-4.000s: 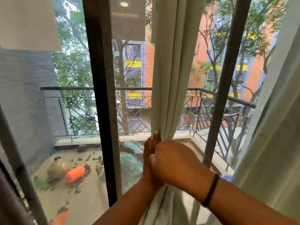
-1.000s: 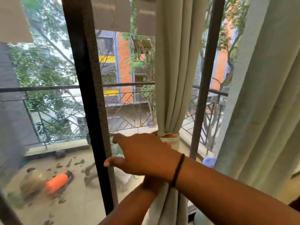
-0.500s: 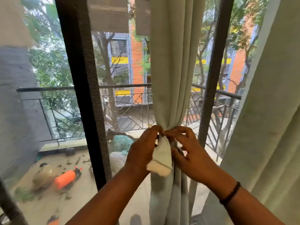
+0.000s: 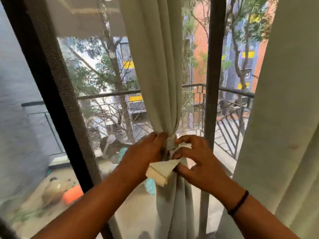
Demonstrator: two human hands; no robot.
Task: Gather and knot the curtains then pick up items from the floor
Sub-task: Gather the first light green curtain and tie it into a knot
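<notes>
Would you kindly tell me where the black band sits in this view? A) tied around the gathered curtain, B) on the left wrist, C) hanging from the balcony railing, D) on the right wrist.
D: the black band circles the wrist behind the right hand, which is at the tie on the gathered curtain; the left hand has a bare wrist.

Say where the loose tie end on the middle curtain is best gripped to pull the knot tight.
Probably pinch the tie end near its free corner, coming from the front and pulling down: it hangs flat and clear below the band, between the left hand and right hand.
</notes>
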